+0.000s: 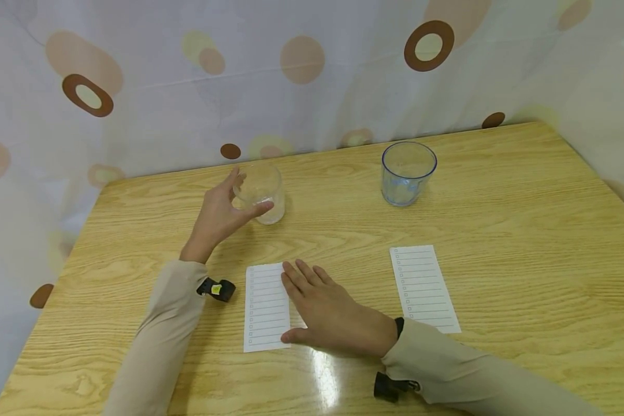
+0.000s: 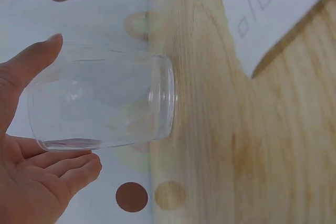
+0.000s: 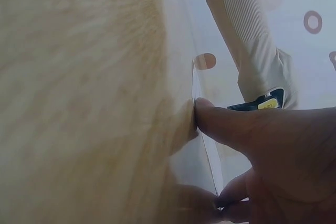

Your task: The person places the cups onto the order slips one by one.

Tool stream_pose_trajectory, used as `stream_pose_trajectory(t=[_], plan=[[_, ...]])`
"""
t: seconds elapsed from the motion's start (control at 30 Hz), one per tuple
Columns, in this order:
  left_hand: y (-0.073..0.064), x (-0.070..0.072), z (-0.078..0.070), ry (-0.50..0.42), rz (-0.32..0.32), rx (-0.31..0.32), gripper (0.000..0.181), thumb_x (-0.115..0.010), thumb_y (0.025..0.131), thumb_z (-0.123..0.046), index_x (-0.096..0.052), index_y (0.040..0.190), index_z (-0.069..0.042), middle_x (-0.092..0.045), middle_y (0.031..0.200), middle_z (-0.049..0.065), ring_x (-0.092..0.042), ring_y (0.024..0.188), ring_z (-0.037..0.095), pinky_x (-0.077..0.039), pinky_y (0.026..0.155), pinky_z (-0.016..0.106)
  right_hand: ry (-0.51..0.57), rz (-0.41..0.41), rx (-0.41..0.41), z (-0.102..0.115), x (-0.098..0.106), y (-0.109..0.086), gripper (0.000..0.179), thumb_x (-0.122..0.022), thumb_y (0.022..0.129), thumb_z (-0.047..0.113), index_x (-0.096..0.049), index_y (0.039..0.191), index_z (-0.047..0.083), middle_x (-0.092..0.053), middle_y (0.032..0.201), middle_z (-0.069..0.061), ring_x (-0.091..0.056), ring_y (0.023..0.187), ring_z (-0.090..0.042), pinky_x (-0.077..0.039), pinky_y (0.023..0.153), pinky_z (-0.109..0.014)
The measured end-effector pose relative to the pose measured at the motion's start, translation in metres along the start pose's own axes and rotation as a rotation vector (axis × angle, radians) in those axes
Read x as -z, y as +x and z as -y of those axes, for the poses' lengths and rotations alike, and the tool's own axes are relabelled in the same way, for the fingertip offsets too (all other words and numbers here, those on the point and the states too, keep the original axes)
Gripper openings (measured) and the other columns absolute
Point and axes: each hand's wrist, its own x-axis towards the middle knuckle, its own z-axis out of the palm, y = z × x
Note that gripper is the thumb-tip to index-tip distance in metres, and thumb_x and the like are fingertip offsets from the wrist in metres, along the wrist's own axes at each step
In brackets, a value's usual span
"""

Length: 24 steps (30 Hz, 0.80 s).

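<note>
A clear drinking glass (image 1: 270,215) stands upright on the table at the back left. My left hand (image 1: 219,211) is spread around it, thumb in front and fingers behind near the rim. From the left wrist, the thumb and the nearly straight fingers of that hand (image 2: 31,182) lie on opposite sides of the glass (image 2: 105,98). Below it on the table lies a lined checklist sheet (image 1: 266,309). At this sheet's right edge my right hand (image 1: 330,315) rests flat, fingers extended, with thumb and fingertips on the paper's border. The right wrist view shows the thumb (image 3: 220,124) at the sheet's thin edge.
A blue-rimmed clear tumbler (image 1: 403,188) stands at the back right. A second lined sheet (image 1: 426,289) lies below it, close to the right forearm. The wooden table (image 1: 525,231) ends at a dotted curtain (image 1: 249,75) behind.
</note>
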Motion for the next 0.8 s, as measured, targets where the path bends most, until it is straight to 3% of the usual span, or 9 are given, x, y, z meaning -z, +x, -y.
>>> stream_pose_trajectory(t=[0.33, 0.8], plan=[[0.002, -0.005, 0.007, -0.253, -0.087, 0.012, 0.095, -0.083, 0.074, -0.038, -0.035, 0.149, -0.005, -0.039, 0.150, 0.011, -0.041, 0.134, 0.033, -0.038, 0.107, 0.044, 0.009, 0.005, -0.001, 0.000, 0.000, 0.000, 0.094, -0.053, 0.090, 0.061, -0.019, 0.153, 0.000, -0.004, 0.161, -0.015, -0.003, 0.147, -0.031, -0.014, 0.117, -0.047], [0.004, -0.014, 0.017, -0.489, -0.116, -0.017, 0.087, -0.084, 0.074, -0.024, -0.040, 0.147, -0.006, -0.048, 0.144, 0.013, -0.046, 0.132, 0.026, -0.038, 0.107, 0.041, -0.010, -0.019, 0.009, 0.000, -0.002, 0.001, 0.096, -0.053, 0.089, 0.063, -0.021, 0.152, -0.001, -0.007, 0.160, -0.015, -0.006, 0.147, -0.032, -0.015, 0.117, -0.047]])
